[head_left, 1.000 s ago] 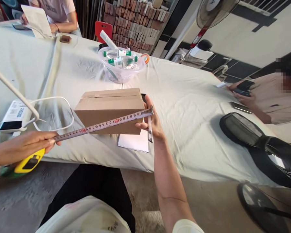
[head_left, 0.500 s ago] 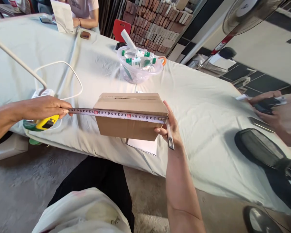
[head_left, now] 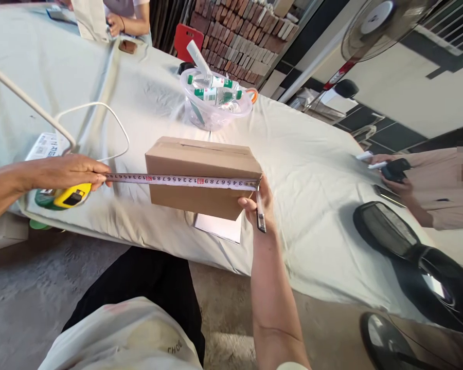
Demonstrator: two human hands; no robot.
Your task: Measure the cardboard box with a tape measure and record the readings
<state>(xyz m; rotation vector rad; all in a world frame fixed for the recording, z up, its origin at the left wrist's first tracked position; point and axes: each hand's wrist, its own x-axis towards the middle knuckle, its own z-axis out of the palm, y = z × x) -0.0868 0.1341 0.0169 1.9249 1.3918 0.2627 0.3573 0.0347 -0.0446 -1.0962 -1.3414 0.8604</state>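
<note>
A closed cardboard box stands on the cloth-covered table. A measuring tape is stretched level along the box's near top edge. My left hand is closed on the yellow tape case, left of the box, pinching the blade. My right hand pins the tape's end hook at the box's right corner and also holds a pen. A white sheet of paper lies under the box's near side.
A clear plastic bowl with small bottles stands behind the box. A white device with a cable lies at left. Another person holds a phone at right; a black helmet lies nearby. Someone else sits at the far end.
The tape went from slanting across the box's front to lying level along its top edge. My left hand rose and moved closer to the box. The view shifted slightly.
</note>
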